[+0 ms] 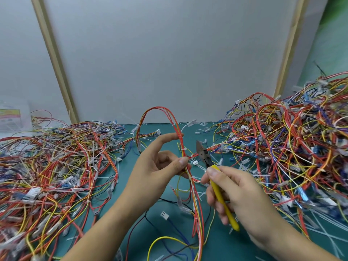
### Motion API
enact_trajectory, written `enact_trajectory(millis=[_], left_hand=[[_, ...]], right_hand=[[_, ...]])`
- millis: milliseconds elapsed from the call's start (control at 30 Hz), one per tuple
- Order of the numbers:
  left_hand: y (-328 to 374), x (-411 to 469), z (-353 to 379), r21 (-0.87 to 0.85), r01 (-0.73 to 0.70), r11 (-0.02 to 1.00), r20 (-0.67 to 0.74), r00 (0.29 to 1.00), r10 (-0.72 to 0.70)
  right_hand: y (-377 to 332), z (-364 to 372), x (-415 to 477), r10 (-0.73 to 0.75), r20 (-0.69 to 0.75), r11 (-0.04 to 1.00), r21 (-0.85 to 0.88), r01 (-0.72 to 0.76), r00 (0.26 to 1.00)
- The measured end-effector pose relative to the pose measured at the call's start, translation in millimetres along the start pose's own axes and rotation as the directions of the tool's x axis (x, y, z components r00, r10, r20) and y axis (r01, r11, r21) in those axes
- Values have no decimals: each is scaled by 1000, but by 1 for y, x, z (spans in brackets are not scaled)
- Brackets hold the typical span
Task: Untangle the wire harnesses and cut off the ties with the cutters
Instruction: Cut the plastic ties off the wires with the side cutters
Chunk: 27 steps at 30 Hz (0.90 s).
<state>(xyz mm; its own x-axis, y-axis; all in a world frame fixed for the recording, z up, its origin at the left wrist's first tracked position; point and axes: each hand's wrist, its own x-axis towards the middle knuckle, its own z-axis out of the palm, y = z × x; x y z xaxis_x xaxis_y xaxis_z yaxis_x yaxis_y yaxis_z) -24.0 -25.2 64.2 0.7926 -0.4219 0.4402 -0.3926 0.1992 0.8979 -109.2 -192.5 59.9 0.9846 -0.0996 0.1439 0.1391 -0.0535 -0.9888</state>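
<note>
My left hand (156, 166) pinches a wire harness (185, 146) of red and yellow wires between thumb and fingers, holding it up over the green mat (231, 245); its loop arches above and its tail hangs toward me. White ties (183, 149) wrap the bundle just above and below my thumb. My right hand (237, 193) grips the yellow-handled cutters (219, 193). Their dark metal jaws (201, 151) point up and left, right beside the harness near the upper tie.
A big heap of tangled wire harnesses (56, 166) covers the mat on the left, and a taller heap (293, 144) rises on the right. Loose connectors and cut white tie scraps (316, 221) lie around. A grey partition wall (169, 63) stands behind.
</note>
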Motion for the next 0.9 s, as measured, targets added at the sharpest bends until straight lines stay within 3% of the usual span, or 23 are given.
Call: enact_trajectory(millis=[100, 167, 267, 367, 633, 667, 733, 800, 900], left_hand=[[-2, 0, -2, 69, 0, 998, 2, 1000, 0], [-5, -1, -4, 209, -31, 977, 30, 999, 25], [-8, -3, -5, 520, -119, 846, 115, 991, 68], [-7, -3, -5, 698, -187, 691, 210, 976, 52], [-3, -5, -6, 813, -305, 496, 373, 927, -42], [-3, -5, -5, 800, -293, 524, 357, 934, -23], [-2, -5, -3, 707, -194, 680, 234, 972, 34], [-1, -1, -2, 498, -37, 866, 59, 998, 9], [1, 4, -2, 190, 92, 977, -30, 996, -88]], right_hand=[[0, -1, 3, -61, -54, 998, 17, 62, 997], [1, -2, 3, -110, -100, 994, 15, 112, 989], [2, -5, 4, -196, -201, 980, 6, 201, 960], [0, -9, 4, -250, -282, 965, 1, 261, 926], [2, -12, 7, -250, -240, 960, 64, 272, 938], [3, -12, 7, -256, -222, 960, 55, 274, 941], [3, -10, 6, -271, -170, 961, 18, 278, 948], [5, -7, 6, -278, -107, 961, -22, 277, 955], [9, -3, 4, -250, -17, 965, -81, 247, 968]])
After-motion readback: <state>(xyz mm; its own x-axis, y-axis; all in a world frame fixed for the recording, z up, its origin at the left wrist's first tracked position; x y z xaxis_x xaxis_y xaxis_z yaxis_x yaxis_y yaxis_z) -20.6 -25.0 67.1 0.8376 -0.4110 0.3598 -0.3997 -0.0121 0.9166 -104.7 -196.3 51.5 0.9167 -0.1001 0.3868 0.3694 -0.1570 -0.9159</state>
